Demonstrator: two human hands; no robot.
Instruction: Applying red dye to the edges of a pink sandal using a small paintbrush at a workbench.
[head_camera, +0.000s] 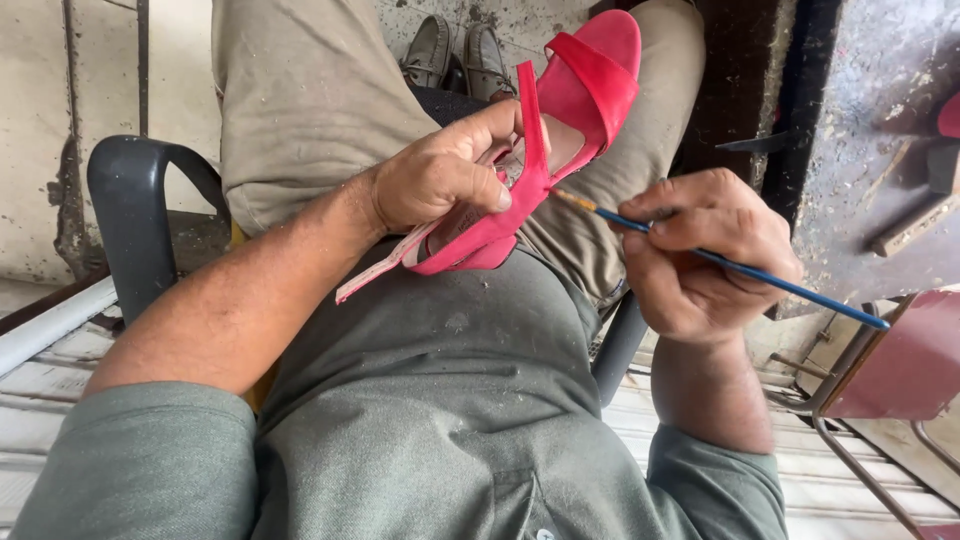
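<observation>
A red open-toed sandal (560, 130) is held over the lap, gripped by the left hand (445, 175), whose fingers are closed around its heel end with the thumb laid along the side strap. The shoe is tilted, toe end pointing away from the body, and a pale insole edge is seen sticking out below the hand. A thin blue-handled brush (720, 260) is pinched in the right hand (705, 255), fingers closed on the shaft like a pen; its tip is brought against the side of the sandal, just beside the left thumb. No container can be made out.

The scene is framed by a grey-green shirt (450, 400) and beige trousers (310, 90). A dark chair armrest (135, 200) is seen at the left, a pair of worn grey shoes (455, 50) on the floor beyond the knees, and a dark red stool with a metal frame (890, 370) at the right. The concrete floor (880, 120) is stained and scattered with scraps.
</observation>
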